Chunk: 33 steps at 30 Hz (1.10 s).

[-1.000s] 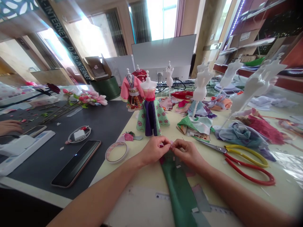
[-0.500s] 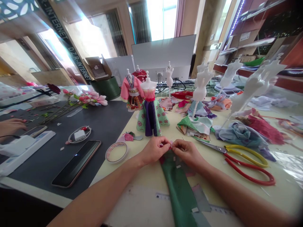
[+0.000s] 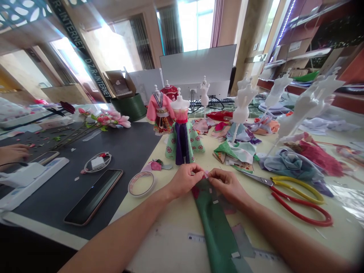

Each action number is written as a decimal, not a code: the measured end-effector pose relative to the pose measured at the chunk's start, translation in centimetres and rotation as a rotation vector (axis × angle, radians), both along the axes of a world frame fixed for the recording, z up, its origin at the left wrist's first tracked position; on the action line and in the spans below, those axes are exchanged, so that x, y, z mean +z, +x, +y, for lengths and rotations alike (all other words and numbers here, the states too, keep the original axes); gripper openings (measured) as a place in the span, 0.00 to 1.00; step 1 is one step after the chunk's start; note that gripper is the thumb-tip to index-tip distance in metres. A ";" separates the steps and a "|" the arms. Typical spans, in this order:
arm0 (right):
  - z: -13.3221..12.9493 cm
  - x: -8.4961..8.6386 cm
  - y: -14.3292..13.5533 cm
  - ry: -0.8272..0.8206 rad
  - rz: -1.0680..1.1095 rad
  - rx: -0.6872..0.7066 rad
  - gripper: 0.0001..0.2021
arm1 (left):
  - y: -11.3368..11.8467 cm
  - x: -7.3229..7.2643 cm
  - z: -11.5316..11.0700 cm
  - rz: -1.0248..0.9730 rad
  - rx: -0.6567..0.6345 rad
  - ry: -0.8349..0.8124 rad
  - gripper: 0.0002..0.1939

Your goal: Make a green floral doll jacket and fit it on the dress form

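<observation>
My left hand (image 3: 186,180) and my right hand (image 3: 226,184) meet near the middle of the view, fingertips pinched on a small pink piece (image 3: 206,174) at the top of a green cloth (image 3: 214,223). The cloth runs down toward me, with small white bits of tape on it. Just beyond my hands stands a small dress form (image 3: 182,125) in a pink top, purple panel and flowered green skirt. A roll of tape (image 3: 130,185) lies left of my left hand. Scissors (image 3: 301,197) with yellow and red handles lie right of my right hand.
A phone (image 3: 93,197), a coiled cable (image 3: 98,162) and a power strip (image 3: 36,182) are on the left. Another person's hand (image 3: 14,152) shows at the left edge. White dress forms (image 3: 241,102) and fabric scraps (image 3: 287,161) stand and lie to the right.
The view has shifted slightly, so most things sit a little lower and farther right. My fingertips have parted slightly, and more of the pink piece shows between them.
</observation>
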State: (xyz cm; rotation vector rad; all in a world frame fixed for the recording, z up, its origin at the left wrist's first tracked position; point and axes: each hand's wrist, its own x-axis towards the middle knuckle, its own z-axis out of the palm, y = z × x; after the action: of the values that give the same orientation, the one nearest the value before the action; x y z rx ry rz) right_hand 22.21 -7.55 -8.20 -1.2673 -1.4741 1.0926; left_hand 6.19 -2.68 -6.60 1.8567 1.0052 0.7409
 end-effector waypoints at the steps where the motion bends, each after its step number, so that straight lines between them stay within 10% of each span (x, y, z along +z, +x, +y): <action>1: 0.0 0.0 0.0 -0.002 0.006 0.001 0.07 | 0.0 0.0 0.0 -0.002 0.003 -0.004 0.09; 11: 0.2 -0.5 -0.1 0.014 0.033 -0.031 0.06 | 0.2 -0.2 0.0 0.010 0.006 0.035 0.10; 21: 0.3 -0.6 0.0 0.009 0.079 -0.046 0.07 | 0.0 0.0 -0.9 0.166 0.008 0.847 0.06; 33: 0.3 -0.5 0.0 0.048 0.028 -0.067 0.09 | 0.0 -0.2 -1.1 0.290 -0.019 0.912 0.08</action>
State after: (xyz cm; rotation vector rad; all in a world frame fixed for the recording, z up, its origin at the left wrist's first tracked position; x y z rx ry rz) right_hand 22.25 -7.26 -8.73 -1.2545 -1.4192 1.0212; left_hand 6.24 -3.77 -6.80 2.8147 0.8826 1.0436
